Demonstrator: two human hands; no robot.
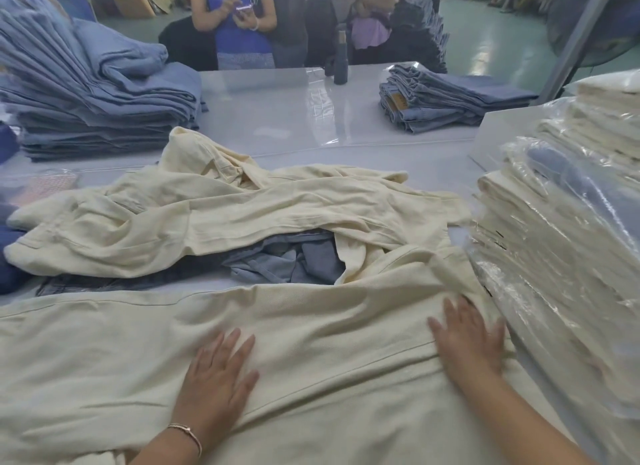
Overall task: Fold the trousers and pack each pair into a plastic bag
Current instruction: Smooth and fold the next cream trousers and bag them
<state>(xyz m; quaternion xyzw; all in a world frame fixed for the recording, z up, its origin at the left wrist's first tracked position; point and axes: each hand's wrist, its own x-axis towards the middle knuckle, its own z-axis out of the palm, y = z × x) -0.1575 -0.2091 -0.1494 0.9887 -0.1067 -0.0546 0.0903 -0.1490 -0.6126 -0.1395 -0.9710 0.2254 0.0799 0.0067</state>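
Note:
A pair of cream trousers (104, 354) lies spread flat across the near edge of the table. My left hand (218, 378) presses on it near the middle with straight fingers. Farther right, my right hand (467, 336) lies flat on the same cloth beside its crumpled end. Behind them a loose heap of cream trousers (242, 215) covers some blue garments (291, 264). At the right leans a tall stack of cream trousers packed in clear plastic bags (561, 257).
Big piles of folded blue jeans stand at the far left (90, 108) and far right (443, 101). A dark bottle (341, 66) stands at the table's back edge. Two people stand behind the table. The white tabletop (277, 118) shows in the middle.

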